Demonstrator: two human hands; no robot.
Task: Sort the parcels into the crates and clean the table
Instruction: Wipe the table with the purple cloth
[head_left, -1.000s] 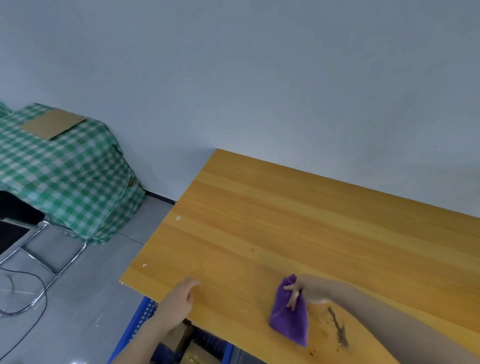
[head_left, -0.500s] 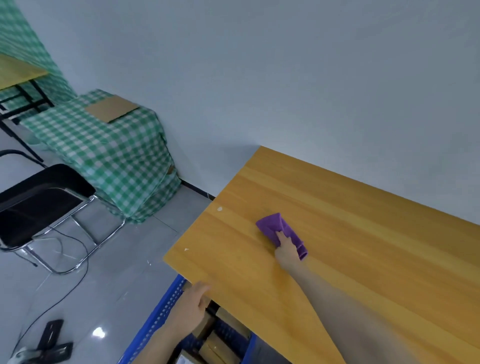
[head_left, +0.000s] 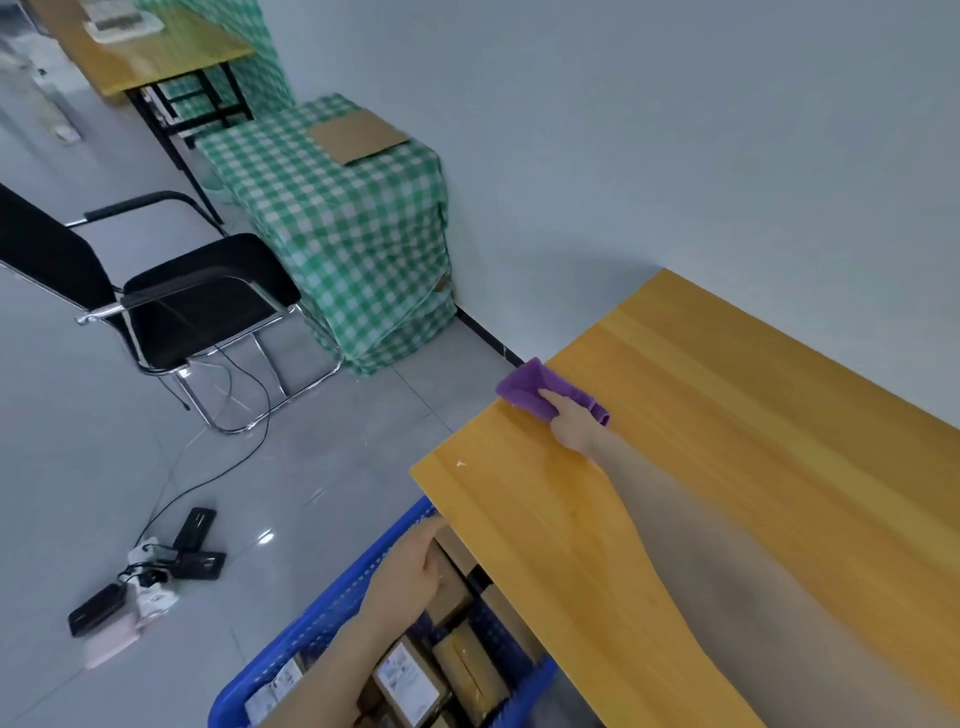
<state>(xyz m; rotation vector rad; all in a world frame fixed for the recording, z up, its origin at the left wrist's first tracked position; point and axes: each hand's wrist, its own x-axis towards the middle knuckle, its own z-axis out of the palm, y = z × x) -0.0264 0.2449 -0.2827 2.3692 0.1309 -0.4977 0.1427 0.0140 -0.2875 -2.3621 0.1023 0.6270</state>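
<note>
Parcels (head_left: 410, 686) packed in blue crate (head_left: 332, 603) below desk (head_left: 727, 467) near-left corner; sorting looks done. Left hand (head_left: 413, 574) over crate by desk's near edge, fingers loosely bent, holding nothing. Farther: right hand (head_left: 571, 423) presses purple cloth (head_left: 530, 392) flat at desk's left edge, fingers extended. Wiping likely unfinished.

The room is bright and flat-lit, cool in tone, with the light seeming to come from overhead. A small white glint sits on the floor (head_left: 266, 536), and the shadows under the chair (head_left: 208, 306) are faint and soft-edged. The wide lens tilts and stretches lines toward the edges. The top-left corner and the near right forearm (head_left: 737, 561) smear out of focus.
</note>
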